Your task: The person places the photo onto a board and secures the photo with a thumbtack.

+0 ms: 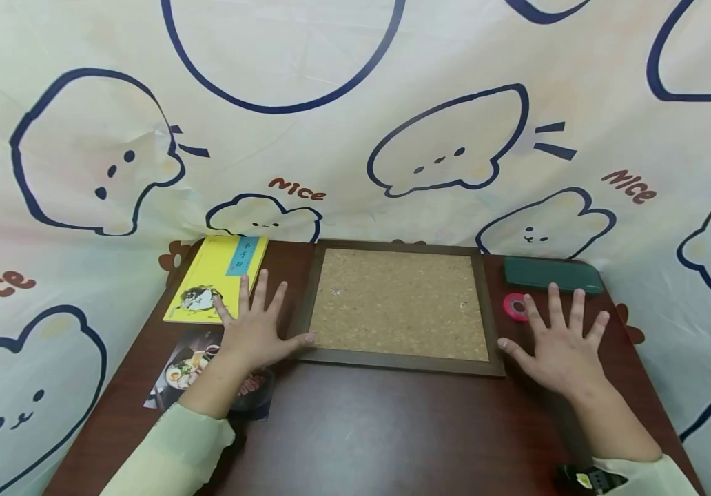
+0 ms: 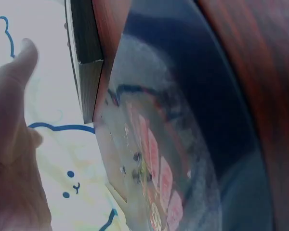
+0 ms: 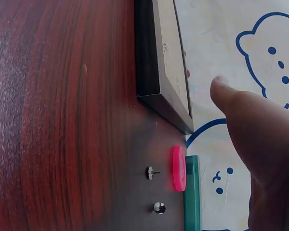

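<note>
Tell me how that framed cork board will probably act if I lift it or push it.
The cork board should stay fairly stiff, since a thick brown frame runs all around it. It's wide and lying flat, so it seems unlikely to roll or tip. The table looks smooth and shiny, so it may slide when pushed.

Can pass low across glossy dark-brown wooden table (image 1: 393, 427) in front of brown-framed rectangular cork board (image 1: 399, 303). Meets yellow paper-covered book (image 1: 207, 275) far left; at right, meets pink flat ring (image 3: 176, 168), dark-green oblong case (image 1: 552, 273), two small silvery pins (image 3: 159, 208).
</note>
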Demonstrator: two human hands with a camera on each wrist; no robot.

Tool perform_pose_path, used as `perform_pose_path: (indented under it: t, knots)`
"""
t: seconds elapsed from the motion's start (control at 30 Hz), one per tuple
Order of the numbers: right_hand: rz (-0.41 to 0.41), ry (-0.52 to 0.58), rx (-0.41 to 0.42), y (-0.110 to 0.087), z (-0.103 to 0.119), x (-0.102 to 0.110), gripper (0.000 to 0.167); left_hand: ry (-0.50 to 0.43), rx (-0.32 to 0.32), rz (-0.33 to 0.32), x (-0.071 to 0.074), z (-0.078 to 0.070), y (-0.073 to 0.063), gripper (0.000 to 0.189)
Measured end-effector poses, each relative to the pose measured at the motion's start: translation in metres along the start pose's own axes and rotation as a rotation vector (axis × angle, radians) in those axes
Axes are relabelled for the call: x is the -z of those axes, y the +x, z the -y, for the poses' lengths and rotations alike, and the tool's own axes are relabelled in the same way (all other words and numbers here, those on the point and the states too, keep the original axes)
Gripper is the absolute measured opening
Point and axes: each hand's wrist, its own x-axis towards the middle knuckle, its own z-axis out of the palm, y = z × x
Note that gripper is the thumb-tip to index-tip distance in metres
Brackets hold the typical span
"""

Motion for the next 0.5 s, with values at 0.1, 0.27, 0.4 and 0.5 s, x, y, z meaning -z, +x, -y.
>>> perform_pose_path:
  t: [0.1, 0.27, 0.4, 0.5]
  knots:
    - [0.003, 0.029, 0.019, 0.001, -0.002, -0.001, 0.101, -0.019, 0.005, 0.022, -0.002, 0.006, 0.000, 0.123]
    - [0.012, 0.091, 0.044, 0.000, -0.006, -0.004, 0.092, -0.086, 0.016, 0.091, -0.002, 0.020, -0.003, 0.114]
    - [0.005, 0.116, 0.044, -0.001, -0.010, -0.007, 0.084, -0.128, 0.017, 0.137, 0.001, 0.029, -0.008, 0.107]
    - [0.001, 0.129, 0.037, -0.003, -0.013, -0.009, 0.079, -0.138, 0.020, 0.166, 0.004, 0.036, -0.011, 0.103]
